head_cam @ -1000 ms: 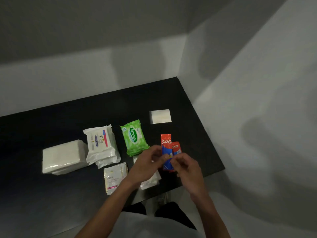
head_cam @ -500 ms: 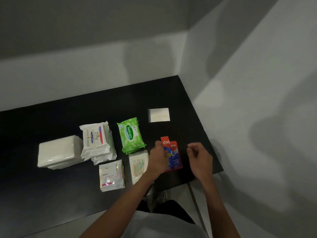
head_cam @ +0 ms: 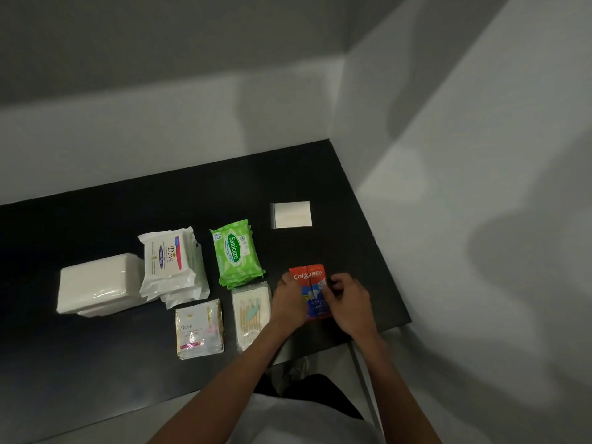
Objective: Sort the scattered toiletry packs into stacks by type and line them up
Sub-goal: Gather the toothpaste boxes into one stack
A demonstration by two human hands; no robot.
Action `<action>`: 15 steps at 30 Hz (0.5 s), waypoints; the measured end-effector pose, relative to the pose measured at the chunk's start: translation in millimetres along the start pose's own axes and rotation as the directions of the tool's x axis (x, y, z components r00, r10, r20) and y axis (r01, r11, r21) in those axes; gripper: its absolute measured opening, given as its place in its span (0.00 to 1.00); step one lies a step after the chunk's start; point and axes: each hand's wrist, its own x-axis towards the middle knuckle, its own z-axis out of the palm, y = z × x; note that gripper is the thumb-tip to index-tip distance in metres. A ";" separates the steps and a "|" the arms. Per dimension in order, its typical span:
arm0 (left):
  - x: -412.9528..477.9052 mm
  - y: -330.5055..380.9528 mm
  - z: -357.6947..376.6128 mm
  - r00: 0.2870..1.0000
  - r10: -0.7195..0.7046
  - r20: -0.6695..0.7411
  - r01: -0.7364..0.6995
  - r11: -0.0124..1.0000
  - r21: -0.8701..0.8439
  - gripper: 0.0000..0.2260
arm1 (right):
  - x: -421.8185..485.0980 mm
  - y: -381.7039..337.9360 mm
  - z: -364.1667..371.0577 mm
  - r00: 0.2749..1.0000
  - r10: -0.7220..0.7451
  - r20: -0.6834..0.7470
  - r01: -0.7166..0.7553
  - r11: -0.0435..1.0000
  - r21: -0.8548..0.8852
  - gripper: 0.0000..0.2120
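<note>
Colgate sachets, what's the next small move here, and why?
Probably slide one sachet onto the other to make a single stack. The Colgate sachets seem to lie side by side, not stacked, with the left hand and right hand each holding an outer edge.

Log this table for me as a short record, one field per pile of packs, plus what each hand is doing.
surface: black table
far left: stack of white plastic-wrapped tissue packs
next: white Dove wipe packs, stacked
middle: green Sanicare wipe packs, stacked
back right: small white square pack, alone
front row: glossy cream Dove sachets; clear cotton bud packs
left hand: holds left edge of red Colgate sachets
right hand: holds their right edge
</note>
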 end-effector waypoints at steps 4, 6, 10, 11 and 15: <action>-3.1 0.6 5.2 0.998 0.029 -0.047 -0.027 0.999 0.036 0.24 | -1.6 -2.8 4.2 1.000 -0.020 -0.009 0.020 0.999 -0.051 0.17; -5.1 2.0 5.7 0.998 0.041 -0.050 -0.038 0.998 0.051 0.25 | -1.8 -3.9 5.4 1.000 -0.030 -0.006 0.029 0.998 -0.052 0.16; -6.2 0.9 8.7 0.995 0.091 -0.044 -0.085 0.990 0.117 0.31 | -0.8 -4.1 10.3 0.999 -0.046 0.003 0.046 0.997 -0.054 0.15; -6.2 0.3 9.4 0.994 0.098 -0.046 -0.091 0.987 0.133 0.31 | -0.6 -4.6 10.3 0.999 -0.044 0.005 0.044 0.997 -0.062 0.15; -7.4 -0.5 6.3 0.987 0.148 -0.066 -0.141 0.985 0.103 0.31 | 3.1 -9.2 4.3 0.997 -0.066 -0.035 0.062 0.994 -0.090 0.15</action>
